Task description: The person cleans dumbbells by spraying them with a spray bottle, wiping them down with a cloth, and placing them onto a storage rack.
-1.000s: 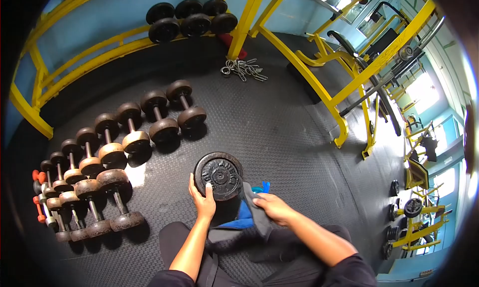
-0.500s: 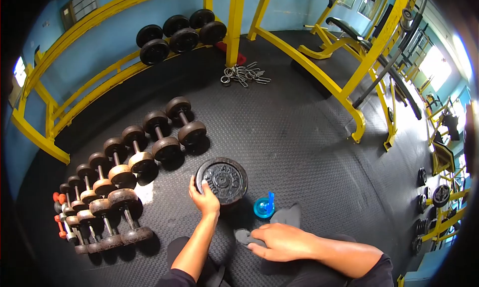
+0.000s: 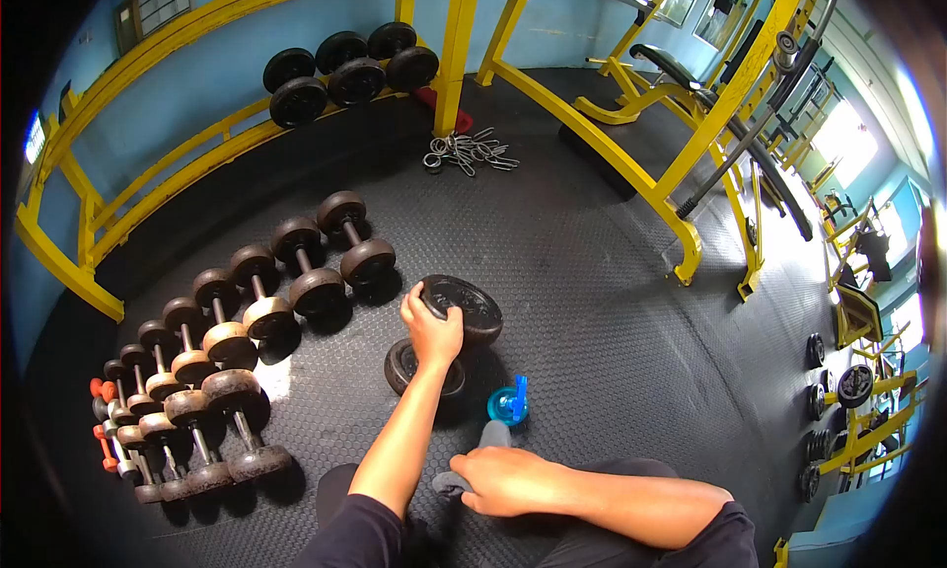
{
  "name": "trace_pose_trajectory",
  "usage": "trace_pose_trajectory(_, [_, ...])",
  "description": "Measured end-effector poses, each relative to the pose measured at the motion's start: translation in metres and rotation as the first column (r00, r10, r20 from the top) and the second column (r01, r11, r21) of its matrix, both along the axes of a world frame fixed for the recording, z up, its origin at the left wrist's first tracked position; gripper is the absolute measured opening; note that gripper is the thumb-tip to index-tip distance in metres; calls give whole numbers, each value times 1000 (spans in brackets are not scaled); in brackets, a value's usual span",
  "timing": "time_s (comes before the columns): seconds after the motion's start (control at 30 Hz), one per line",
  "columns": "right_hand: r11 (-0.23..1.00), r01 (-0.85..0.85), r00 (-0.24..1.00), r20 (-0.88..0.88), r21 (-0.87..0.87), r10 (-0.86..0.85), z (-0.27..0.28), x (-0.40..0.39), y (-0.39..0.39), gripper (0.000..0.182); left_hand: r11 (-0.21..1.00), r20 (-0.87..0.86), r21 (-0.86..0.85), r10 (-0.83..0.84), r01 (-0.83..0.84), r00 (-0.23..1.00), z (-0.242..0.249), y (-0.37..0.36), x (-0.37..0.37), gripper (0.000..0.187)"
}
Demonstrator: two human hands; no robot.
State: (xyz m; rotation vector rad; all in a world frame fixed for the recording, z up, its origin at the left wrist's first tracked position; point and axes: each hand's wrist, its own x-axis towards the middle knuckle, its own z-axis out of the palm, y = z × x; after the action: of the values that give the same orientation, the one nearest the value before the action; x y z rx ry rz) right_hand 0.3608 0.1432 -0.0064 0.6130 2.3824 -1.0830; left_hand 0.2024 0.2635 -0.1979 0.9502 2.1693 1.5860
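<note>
My left hand grips the rim of the upper head of a large black dumbbell. The dumbbell leans over, and its lower head shows beneath my wrist near the floor. My hand and forearm hide its handle. My right hand is closed on a grey cloth, whose ends stick out above and to the left of the fingers. Just beyond that hand stands a blue translucent bottle with a bright blue lid part.
Rows of dumbbells lie on the black rubber floor at left. Metal collar clips are piled by the yellow rack. More dumbbells rest on its rail. A yellow bench frame and weight plates stand at right.
The dumbbell has tipped away to the right, exposing its lower head. My left hand has moved up and forward with it. My right hand has shifted left with the cloth, now bunched tighter.
</note>
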Motion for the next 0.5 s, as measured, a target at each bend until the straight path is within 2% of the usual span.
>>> trace_pose_trajectory(0.1, [1000, -25, 1000, 13, 3, 25, -1, -1, 4, 34, 996, 65, -64, 72, -68, 995, 6, 27, 18, 75])
trace_pose_trajectory(0.13, [1000, -1, 1000, 27, 15, 1, -3, -1, 6, 34, 988, 75, -71, 140, -135, 987, 8, 38, 24, 79])
trace_pose_trajectory(0.17, [999, 21, 999, 42, 29, -23, -2, 0, 8, 34, 989, 87, -63, 141, -135, 986, 11, 47, 31, 79])
trace_pose_trajectory(0.23, [999, 29, 998, 46, 44, -31, 7, 4, 14, 36, 983, 505, -99, 186, -158, 843, 19, 61, 45, 85])
trace_pose_trajectory(0.27, [996, 79, 996, 44, 46, -81, 12, 6, 17, 35, 987, 545, -90, 163, -136, 822, 22, 68, 49, 91])
trace_pose_trajectory(0.3, [990, 131, 990, 40, 46, -133, 15, 8, 19, 35, 987, 554, -86, 159, -134, 817, 19, 74, 56, 91])
trace_pose_trajectory(0.4, [989, 147, 988, 47, 33, -148, 13, 23, 24, 33, 983, 382, -120, 174, -138, 908, 7, 84, 78, 95])
trace_pose_trajectory(0.43, [988, 155, 986, 54, 14, -156, 13, 28, 25, 33, 982, 382, -139, 174, -129, 908, 1, 82, 85, 95])
trace_pose_trajectory(0.5, [992, 129, 981, 149, -2, -127, 19, 34, 33, 32, 991, 361, -129, 65, -20, 930, -5, 83, 98, 94])
